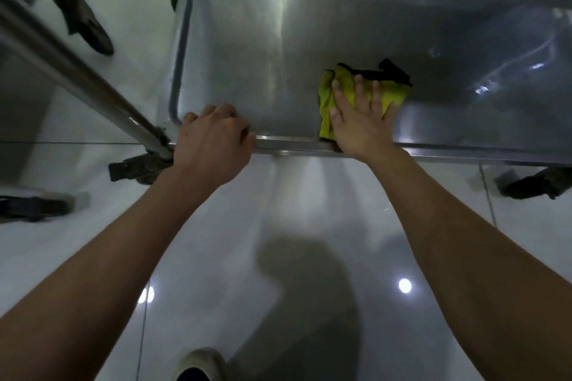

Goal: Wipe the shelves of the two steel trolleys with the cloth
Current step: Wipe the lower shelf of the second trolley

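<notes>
Shelf point(309, 49) of brushed steel is seen from above, occupying the upper half of the view from 10 o'clock to 3 o'clock; it is the low shelf of a steel trolley point(294, 148), whose raised front rim runs across the centre. Cloth point(346, 86), yellow-green with a black edge at its far side, is found lying on the shelf just right of centre, toward 1 o'clock, close to the front rim.

The right hand point(362, 120) is laid flat on the cloth, palm down. Its fingers point(359, 90) are held straight and spread, pressing the cloth against the steel; nothing is gripped by them. The wrist is seen crossing the front rim.

The left hand point(213, 139) is placed at the near left corner of the shelf, at about 10 o'clock from centre. Its fingers are curled over the front rim and the rim is gripped.

A steel upright post point(77, 71) is seen running diagonally from 9 o'clock to the same corner, where a dark castor point(136, 168) is mounted. A second castor point(532, 185) is noted under the rim at 3 o'clock, and a third point(83, 18) toward 11 o'clock. Glossy pale floor tiles point(216, 257) are noted below, carrying lamp reflections and a shadow. A shoe point(198, 365) is partly visible at 6 o'clock.
</notes>
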`<move>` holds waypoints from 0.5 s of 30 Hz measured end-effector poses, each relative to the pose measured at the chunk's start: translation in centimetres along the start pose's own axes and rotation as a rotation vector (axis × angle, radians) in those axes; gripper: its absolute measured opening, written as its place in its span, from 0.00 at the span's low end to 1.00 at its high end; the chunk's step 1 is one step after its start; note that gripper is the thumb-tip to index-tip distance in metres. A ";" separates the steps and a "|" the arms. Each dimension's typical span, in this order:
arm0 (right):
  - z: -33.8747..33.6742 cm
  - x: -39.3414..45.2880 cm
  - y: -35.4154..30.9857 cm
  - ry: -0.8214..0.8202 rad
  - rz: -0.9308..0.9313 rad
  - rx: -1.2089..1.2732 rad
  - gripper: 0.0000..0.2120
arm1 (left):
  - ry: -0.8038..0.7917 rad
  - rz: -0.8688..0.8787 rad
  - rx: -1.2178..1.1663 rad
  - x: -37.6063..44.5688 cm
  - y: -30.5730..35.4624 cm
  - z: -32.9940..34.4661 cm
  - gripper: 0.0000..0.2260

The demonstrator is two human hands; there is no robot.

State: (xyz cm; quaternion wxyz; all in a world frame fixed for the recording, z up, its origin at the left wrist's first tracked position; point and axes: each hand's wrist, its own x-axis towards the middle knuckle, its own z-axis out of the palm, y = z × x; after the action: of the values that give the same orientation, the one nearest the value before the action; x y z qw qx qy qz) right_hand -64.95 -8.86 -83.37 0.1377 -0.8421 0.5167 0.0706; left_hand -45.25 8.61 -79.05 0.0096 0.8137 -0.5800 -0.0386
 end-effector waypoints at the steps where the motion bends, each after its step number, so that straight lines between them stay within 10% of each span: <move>1: 0.1 0.4 -1.5 -0.007 -0.035 0.005 0.26 | 0.001 -0.032 0.010 0.0 -1.0 -0.2 0.16; 15: 2.7 2.9 -17.3 0.027 -0.291 0.019 0.26 | -0.022 -0.040 -0.002 -4.7 -5.9 2.0 0.22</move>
State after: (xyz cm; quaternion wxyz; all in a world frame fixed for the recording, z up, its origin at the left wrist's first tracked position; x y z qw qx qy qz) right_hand -48.18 -3.16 -83.92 0.1475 -0.9077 0.3915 0.0334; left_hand -41.32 15.03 -81.20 0.0034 0.8245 -0.5637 -0.0482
